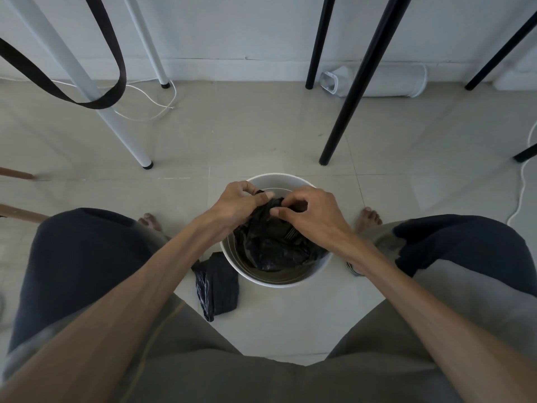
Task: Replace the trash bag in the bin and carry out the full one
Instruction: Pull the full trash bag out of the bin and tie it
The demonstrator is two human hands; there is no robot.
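Note:
A round white bin stands on the tiled floor between my knees. A black trash bag sits inside it, its top gathered up. My left hand grips the gathered top of the bag from the left. Facing it from the right, my right hand pinches the same bunched plastic with thumb and fingers. A second, folded black bag lies on the floor just left of the bin.
White table legs stand at the back left and black legs at the back right. A dark strap hangs at the upper left. White cables and a white cylinder lie near the wall. My bare feet flank the bin.

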